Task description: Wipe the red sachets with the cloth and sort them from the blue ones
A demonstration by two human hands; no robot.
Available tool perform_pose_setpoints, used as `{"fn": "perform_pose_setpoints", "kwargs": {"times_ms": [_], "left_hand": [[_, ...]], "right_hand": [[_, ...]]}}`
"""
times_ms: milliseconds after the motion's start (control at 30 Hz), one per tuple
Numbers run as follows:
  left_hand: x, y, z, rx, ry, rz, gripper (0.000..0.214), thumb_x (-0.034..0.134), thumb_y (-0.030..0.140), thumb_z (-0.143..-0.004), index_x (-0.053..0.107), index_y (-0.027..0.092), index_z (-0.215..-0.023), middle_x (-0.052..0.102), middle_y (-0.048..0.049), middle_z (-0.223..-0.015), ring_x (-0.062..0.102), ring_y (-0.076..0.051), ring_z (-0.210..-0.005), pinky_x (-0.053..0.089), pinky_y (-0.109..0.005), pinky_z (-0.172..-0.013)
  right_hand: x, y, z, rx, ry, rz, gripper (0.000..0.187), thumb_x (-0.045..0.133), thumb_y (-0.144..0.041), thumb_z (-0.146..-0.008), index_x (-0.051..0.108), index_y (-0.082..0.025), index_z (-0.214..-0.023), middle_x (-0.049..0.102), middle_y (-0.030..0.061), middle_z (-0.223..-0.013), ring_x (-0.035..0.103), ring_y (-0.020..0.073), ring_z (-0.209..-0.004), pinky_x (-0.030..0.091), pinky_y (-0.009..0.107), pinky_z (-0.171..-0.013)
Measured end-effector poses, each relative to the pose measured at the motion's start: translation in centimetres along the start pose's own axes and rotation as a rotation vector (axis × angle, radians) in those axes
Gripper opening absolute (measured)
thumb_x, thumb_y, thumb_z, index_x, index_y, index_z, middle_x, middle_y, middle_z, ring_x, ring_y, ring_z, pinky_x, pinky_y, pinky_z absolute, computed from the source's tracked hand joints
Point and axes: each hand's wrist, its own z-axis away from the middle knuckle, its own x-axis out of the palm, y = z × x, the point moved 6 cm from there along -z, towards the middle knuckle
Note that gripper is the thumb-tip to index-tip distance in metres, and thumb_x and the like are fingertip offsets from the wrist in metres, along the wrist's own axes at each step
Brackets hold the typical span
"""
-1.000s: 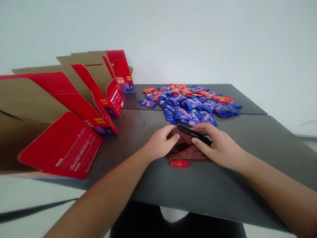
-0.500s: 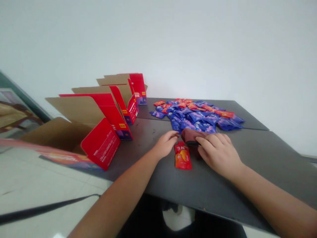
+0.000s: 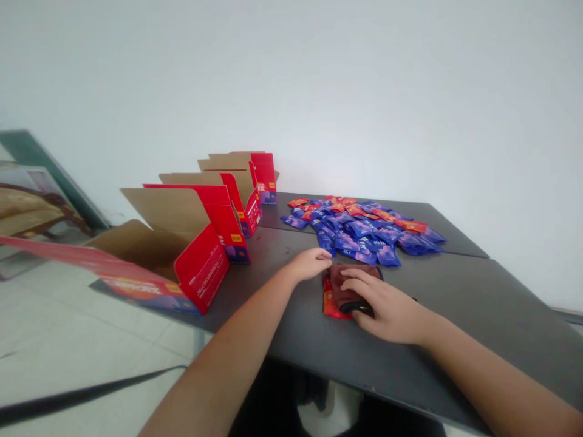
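A brown cloth (image 3: pixel 341 280) with a black edge lies over a red-orange pouch (image 3: pixel 334 311) on the dark table. The pouch shows only along its left and lower sides. My right hand (image 3: pixel 387 306) grips the cloth at its right and lower edge, fingers bent on top of it. My left hand (image 3: pixel 312 263) is at the upper left corner of the cloth and pouch, its fingers drawn together; whatever is between its fingertips is hidden.
Beyond my hands spreads a heap of blue-purple pouches (image 3: pixel 359 229) mixed with red-orange pouches (image 3: pixel 412 225). Several open red cartons stand in a row on the left, the nearest carton (image 3: pixel 204 267) with its flaps up. The table's front edge (image 3: pixel 373 388) is close to me.
My right hand has brought the brown cloth toward me and over the red-orange pouch, which was uncovered before. My left hand stays near the pouch's top. The view has tilted up slightly.
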Motion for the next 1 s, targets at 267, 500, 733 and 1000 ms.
{"fn": "perform_pose_setpoints", "kwargs": {"times_ms": [267,500,733,1000], "left_hand": [[-0.3,0.7,-0.9,-0.076,-0.122,0.048,0.033,0.071,0.031,-0.102,0.065,0.016,-0.131,0.069,-0.0096,-0.125,0.071,-0.023,-0.104,0.063,-0.043,-0.089],[-1.7,0.9,0.1,-0.09,0.123,0.202,0.026,0.072,0.029,-0.1,0.068,0.014,-0.121,0.072,-0.0073,-0.107,0.072,-0.019,-0.089,0.062,-0.034,-0.075],[-10.0,8.5,10.6,0.175,0.661,0.501,0.028,0.058,0.047,-0.101,0.065,0.025,-0.116,0.073,-0.0011,-0.099,0.071,-0.012,-0.079,0.052,-0.021,-0.062],[-17.1,15.7,25.7,0.756,1.17,0.97,0.021,0.045,0.02,-0.096,0.059,0.019,-0.08,0.055,0.0049,-0.057,0.043,-0.01,-0.045,0.033,-0.023,-0.043]], "right_hand": [[0.9,1.5,-1.3,0.272,-0.077,-0.033,0.061,0.069,-0.042,-0.096,0.055,-0.012,-0.147,0.064,0.0209,-0.141,0.064,0.0345,-0.126,0.052,0.051,-0.107],[1.7,2.8,-2.2,0.329,-0.053,0.046,0.026,0.062,-0.026,-0.095,0.066,-0.017,-0.119,0.071,0.012,-0.114,0.065,0.027,-0.104,0.051,0.04,-0.091],[2.2,3.5,-1.9,0.337,-0.04,0.07,0.018,0.056,-0.025,-0.096,0.064,-0.021,-0.112,0.07,0.0083,-0.108,0.065,0.0253,-0.1,0.049,0.038,-0.087],[2.3,3.6,-1.5,0.332,-0.03,0.099,0.023,0.056,-0.032,-0.098,0.063,-0.021,-0.117,0.071,0.0102,-0.115,0.067,0.0277,-0.107,0.051,0.04,-0.091]]}}
